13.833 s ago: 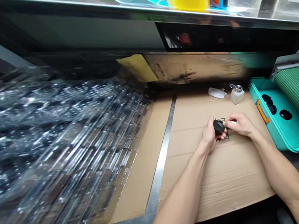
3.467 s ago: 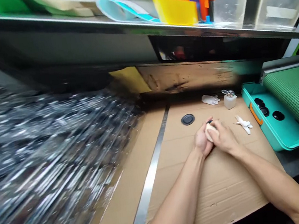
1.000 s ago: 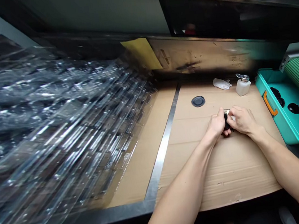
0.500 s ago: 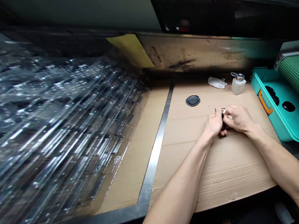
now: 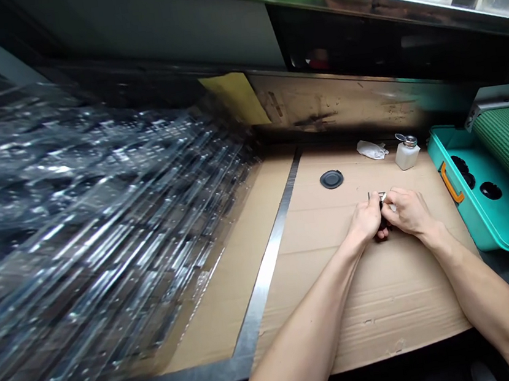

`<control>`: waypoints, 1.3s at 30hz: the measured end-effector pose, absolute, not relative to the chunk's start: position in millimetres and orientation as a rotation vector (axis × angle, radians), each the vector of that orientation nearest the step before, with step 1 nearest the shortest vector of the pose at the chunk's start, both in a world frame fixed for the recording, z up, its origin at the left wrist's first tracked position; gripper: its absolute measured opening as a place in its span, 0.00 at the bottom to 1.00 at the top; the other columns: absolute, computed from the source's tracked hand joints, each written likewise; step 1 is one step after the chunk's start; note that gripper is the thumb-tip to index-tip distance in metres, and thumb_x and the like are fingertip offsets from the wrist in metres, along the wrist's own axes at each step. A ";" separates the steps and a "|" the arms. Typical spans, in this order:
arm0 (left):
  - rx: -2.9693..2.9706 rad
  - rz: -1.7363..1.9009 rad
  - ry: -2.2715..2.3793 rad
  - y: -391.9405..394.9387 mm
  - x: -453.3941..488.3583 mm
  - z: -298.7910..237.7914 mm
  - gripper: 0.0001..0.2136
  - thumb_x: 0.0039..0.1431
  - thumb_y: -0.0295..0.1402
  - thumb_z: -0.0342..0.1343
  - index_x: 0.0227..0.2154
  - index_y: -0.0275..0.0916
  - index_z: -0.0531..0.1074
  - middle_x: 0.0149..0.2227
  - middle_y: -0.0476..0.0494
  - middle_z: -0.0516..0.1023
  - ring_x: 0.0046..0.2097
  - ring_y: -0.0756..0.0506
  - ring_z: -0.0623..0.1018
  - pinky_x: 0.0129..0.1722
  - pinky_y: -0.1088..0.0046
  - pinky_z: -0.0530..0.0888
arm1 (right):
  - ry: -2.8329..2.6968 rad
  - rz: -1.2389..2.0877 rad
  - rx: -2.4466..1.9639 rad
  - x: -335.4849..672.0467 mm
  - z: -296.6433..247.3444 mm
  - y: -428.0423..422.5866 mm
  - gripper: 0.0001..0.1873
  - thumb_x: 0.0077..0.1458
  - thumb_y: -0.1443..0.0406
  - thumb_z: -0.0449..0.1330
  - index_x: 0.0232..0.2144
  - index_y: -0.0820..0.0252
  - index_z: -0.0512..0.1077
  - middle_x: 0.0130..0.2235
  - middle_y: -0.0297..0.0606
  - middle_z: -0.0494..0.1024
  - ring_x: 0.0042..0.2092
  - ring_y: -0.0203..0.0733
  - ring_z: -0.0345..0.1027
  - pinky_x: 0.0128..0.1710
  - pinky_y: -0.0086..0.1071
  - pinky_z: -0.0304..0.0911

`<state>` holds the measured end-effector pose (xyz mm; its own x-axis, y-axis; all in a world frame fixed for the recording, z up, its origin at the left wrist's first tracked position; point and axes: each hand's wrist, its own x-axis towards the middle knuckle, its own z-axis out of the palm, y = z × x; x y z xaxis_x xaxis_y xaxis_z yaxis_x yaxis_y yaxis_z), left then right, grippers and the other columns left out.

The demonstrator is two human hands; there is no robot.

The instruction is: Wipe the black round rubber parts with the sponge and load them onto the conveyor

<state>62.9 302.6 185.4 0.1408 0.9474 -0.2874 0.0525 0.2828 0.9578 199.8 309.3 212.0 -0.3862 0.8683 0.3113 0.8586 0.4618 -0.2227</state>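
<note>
Our left hand (image 5: 367,219) and right hand (image 5: 408,212) are pressed together, their grips pinching a mostly hidden small black object (image 5: 383,221) over the cardboard sheet (image 5: 371,306), right of centre; a black disc (image 5: 332,179) lies beyond.

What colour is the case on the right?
The case is teal, in the head view.
</note>
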 end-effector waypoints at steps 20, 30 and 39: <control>0.194 0.874 0.753 319.5 36.4 205.4 0.26 0.71 0.44 0.34 0.41 0.26 0.71 0.25 0.34 0.76 0.20 0.49 0.74 0.16 0.79 0.72 | -1.781 0.188 -1.286 217.7 208.1 325.1 0.14 0.62 0.58 0.56 0.33 0.58 0.78 0.35 0.41 0.80 0.37 0.43 0.73 0.41 0.34 0.67; 0.222 0.832 0.673 319.4 28.1 203.0 0.27 0.71 0.44 0.35 0.47 0.24 0.72 0.27 0.35 0.77 0.19 0.49 0.73 0.14 0.79 0.69 | -1.837 0.091 -1.380 223.2 203.2 329.4 0.13 0.60 0.60 0.55 0.32 0.58 0.78 0.34 0.41 0.81 0.37 0.43 0.73 0.40 0.34 0.65; 0.432 0.864 0.535 307.2 27.1 212.9 0.29 0.70 0.50 0.36 0.46 0.31 0.74 0.28 0.37 0.78 0.20 0.49 0.73 0.15 0.78 0.65 | -1.770 0.078 -1.463 240.5 200.1 336.7 0.13 0.59 0.60 0.55 0.32 0.58 0.79 0.34 0.40 0.81 0.36 0.43 0.72 0.39 0.33 0.64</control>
